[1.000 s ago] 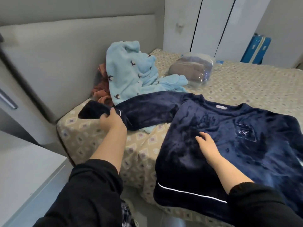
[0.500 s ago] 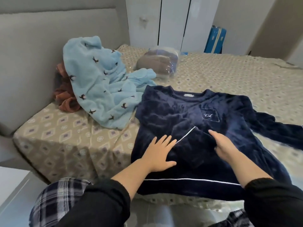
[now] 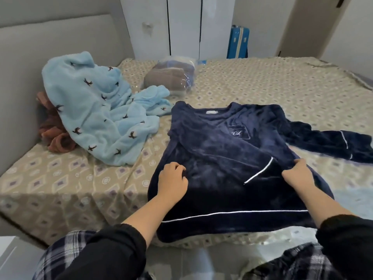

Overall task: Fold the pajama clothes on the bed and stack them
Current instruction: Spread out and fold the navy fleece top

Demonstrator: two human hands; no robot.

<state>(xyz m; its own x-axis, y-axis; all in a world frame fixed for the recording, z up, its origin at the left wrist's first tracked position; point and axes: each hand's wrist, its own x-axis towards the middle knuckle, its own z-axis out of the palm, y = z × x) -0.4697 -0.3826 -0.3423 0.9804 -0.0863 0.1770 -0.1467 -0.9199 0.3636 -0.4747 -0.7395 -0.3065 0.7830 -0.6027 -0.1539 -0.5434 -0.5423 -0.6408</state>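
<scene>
Pajama clothes lie across the bed (image 3: 252, 81), which is covered in a beige patterned sheet and carries everything here. Largest of them is the navy top (image 3: 218, 150), spread flat at the near edge with its hem toward the person, one sleeve folded in across the chest so that its white-piped cuff (image 3: 259, 171) lies on the body, the other sleeve (image 3: 327, 141) stretched out to the right. It looks like thick plush fleece: soft, limp, bulky but probably light, with a nap that should grip the sheet rather than slide. Such cloth likely holds no crease, so folds would need pressing flat, and the best holds are the seams, the hem and the piped cuffs, where the fabric is doubled.

Left of it, the light blue pajama (image 3: 96, 118) with small dark bird marks sits in a loose heap, unfolded; it seems the same soft kind. A rust-coloured garment (image 3: 54, 136) peeks from beneath it by the headboard. Behind, a clear bag (image 3: 171, 77) holds folded cloth.

The left hand (image 3: 172, 182) rests on the top's left side, fingers curled in and pressing down, nothing clearly pinched. The right hand (image 3: 297, 176) is closed around a fold of navy fabric beside the cuff, at the top's right side.
</scene>
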